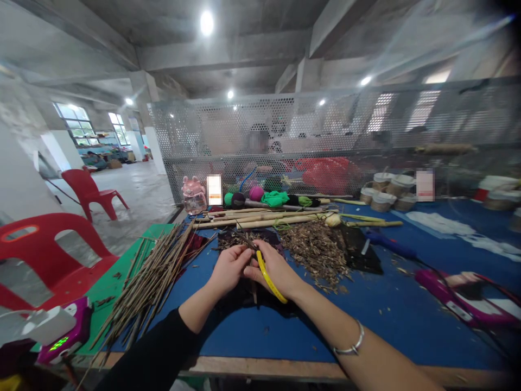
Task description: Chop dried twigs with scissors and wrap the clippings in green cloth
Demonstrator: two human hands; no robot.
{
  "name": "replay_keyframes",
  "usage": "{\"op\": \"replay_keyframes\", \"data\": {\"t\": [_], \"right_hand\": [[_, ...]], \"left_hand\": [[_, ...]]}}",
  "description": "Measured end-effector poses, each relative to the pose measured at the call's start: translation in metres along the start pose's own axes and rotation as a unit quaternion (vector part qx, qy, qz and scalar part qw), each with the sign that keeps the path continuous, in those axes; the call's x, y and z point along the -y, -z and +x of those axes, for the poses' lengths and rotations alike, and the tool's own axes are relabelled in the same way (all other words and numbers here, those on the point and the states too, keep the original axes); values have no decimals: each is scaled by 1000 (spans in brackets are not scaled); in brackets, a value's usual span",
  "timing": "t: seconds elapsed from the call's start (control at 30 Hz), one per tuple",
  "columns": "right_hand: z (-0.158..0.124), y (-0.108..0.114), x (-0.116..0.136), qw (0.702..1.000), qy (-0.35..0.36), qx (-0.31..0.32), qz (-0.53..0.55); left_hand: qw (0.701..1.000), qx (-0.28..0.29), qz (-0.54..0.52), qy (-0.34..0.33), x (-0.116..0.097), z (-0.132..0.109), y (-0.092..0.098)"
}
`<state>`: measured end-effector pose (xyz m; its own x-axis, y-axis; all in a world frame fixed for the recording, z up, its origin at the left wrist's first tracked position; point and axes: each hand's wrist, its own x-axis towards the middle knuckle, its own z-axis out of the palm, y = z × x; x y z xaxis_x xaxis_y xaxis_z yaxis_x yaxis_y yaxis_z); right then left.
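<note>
Two red chairs (46,252) stood left of the blue table (293,339). Dozens of thin dry sticks (152,277) lay slantwise across its left side, roughly parallel, probably so that single ones could be taken easily. Near the table's middle, the left hand (232,266) had its thumb and fingertips pinched together on what looked like a thin brown stem (255,296), whose end poked out below the hands; the tight pinch likely steadied it. Close against it, the right hand (279,269) had its fingers curled round a yellow-handled tool (266,276), its working end hard to make out. Farther right, short brown bits (313,250) sat heaped beside a dark sheet (362,250), perhaps gathered to stop them scattering. Beyond, a blue glue gun (393,247) lay well apart from both hands.
</note>
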<state>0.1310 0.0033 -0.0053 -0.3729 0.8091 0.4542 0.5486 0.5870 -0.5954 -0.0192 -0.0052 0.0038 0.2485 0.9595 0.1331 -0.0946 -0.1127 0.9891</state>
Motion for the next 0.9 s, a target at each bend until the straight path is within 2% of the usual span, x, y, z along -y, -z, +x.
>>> {"op": "replay_keyframes", "data": {"t": [0.17,0.33,0.63,0.9], "right_hand": [[1,5,4,1000,-7,16,16],[1,7,3,1000,3,8,22],[2,7,6,1000,3,-17,-23],[1,11,5,996,-3,11,-90]], "left_hand": [[999,-2,-46,2,-2,-2,-4],[999,-3,-26,27,-3,-3,-4],[999,-17,-15,33,-4,-3,-4],[999,-36,-2,21,-2,-1,1]]}}
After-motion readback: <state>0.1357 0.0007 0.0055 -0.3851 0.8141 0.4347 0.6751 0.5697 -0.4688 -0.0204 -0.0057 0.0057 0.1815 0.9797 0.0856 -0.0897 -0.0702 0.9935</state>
